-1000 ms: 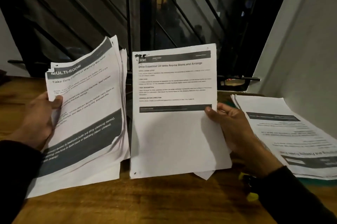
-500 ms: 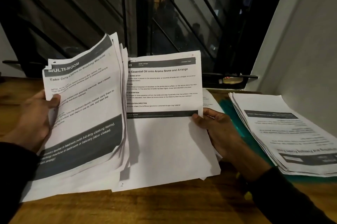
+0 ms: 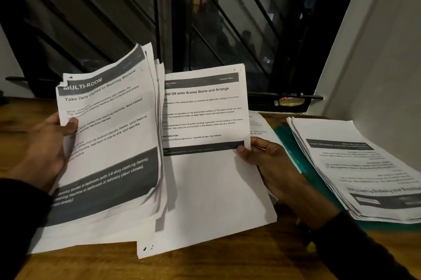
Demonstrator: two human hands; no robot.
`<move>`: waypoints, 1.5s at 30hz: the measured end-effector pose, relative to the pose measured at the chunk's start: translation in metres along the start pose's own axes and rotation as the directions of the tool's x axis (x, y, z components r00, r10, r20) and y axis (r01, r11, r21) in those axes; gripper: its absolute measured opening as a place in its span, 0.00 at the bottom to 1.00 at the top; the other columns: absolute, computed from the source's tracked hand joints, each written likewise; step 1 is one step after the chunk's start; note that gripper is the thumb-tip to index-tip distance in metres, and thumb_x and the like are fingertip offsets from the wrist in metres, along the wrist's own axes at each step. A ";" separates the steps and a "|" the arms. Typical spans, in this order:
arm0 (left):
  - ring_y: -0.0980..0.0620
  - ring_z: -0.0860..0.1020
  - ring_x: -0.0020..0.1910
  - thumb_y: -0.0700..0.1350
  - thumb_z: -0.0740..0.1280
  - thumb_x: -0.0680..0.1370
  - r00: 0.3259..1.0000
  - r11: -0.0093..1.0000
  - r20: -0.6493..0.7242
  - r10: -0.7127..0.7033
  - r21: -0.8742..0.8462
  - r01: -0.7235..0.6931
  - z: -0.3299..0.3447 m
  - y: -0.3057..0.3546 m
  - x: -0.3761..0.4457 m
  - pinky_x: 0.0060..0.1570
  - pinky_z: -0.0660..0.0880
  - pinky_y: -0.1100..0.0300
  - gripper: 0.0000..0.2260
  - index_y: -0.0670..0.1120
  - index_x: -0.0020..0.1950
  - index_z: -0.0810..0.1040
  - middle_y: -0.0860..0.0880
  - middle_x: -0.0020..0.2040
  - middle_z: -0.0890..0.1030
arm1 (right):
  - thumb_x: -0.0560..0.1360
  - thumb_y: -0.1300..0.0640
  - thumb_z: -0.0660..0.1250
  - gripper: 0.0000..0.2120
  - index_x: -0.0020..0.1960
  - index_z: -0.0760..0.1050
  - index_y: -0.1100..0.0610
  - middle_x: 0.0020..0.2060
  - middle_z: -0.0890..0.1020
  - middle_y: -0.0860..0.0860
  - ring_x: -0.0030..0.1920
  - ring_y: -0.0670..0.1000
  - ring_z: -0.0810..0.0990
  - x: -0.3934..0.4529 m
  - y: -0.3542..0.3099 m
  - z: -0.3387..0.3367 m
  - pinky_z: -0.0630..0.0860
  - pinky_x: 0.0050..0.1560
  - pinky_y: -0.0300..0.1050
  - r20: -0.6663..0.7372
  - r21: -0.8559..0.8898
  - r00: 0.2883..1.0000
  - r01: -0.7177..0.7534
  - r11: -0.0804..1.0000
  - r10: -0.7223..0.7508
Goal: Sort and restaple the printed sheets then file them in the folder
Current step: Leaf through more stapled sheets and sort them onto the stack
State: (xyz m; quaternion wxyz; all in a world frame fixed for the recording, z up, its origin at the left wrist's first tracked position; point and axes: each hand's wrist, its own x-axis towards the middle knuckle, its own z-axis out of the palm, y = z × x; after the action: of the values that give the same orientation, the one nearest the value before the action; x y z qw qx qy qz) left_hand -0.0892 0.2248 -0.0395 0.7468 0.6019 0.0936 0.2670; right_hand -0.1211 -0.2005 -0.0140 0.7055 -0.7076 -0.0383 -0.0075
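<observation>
The left hand (image 3: pixel 49 143) grips a fanned stack (image 3: pixel 107 140); the right hand (image 3: pixel 271 165) pinches a single sheet (image 3: pixel 211 177), its left edge tucked behind. A green folder (image 3: pixel 293 154), seemingly, underlies the right-hand pile (image 3: pixel 355 165).

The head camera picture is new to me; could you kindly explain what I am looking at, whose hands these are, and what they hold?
There is no machine here: a person wears one camera on the head, looking forward and down at their own hands. The left hand grips a thick stack of printed sheets, topped "MULTI-ROOM". The right hand pinches a single sheet about an aroma stone, partly tucked behind the stack. On the wooden table, to the right, another pile of printed sheets lies on a teal folder. Behind is a dark window.
</observation>
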 end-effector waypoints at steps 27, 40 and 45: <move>0.57 0.85 0.44 0.37 0.59 0.82 0.997 0.998 0.047 -0.061 0.023 0.060 0.025 0.022 -0.030 0.36 0.82 0.63 0.13 0.49 0.58 0.79 0.57 0.50 0.86 | 0.74 0.64 0.69 0.09 0.50 0.82 0.53 0.44 0.86 0.44 0.44 0.44 0.84 -0.009 -0.008 0.004 0.80 0.44 0.35 0.139 0.017 0.990 0.006 1.000 -0.008; 0.38 0.79 0.61 0.33 0.55 0.82 0.955 0.971 0.178 -0.238 0.013 0.240 0.052 0.018 -0.051 0.59 0.75 0.40 0.18 0.43 0.70 0.73 0.43 0.64 0.80 | 0.75 0.63 0.68 0.07 0.51 0.81 0.55 0.39 0.86 0.43 0.39 0.43 0.84 -0.013 -0.009 0.010 0.78 0.37 0.32 0.173 -0.081 0.985 -0.002 0.997 0.016; 0.42 0.83 0.53 0.33 0.59 0.81 0.947 0.965 0.187 -0.261 0.058 0.254 0.088 0.017 -0.085 0.41 0.80 0.52 0.12 0.42 0.62 0.75 0.45 0.53 0.85 | 0.80 0.58 0.61 0.10 0.45 0.78 0.51 0.32 0.83 0.39 0.34 0.40 0.82 -0.022 -0.020 0.017 0.75 0.32 0.31 0.203 -0.099 0.979 -0.004 0.995 0.024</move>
State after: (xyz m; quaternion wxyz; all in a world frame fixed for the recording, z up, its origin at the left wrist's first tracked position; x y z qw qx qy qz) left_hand -0.1250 0.1094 -0.0158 0.7707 0.6199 0.1029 0.1060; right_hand -0.1452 -0.1841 0.0044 0.6624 -0.7386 -0.1050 0.0681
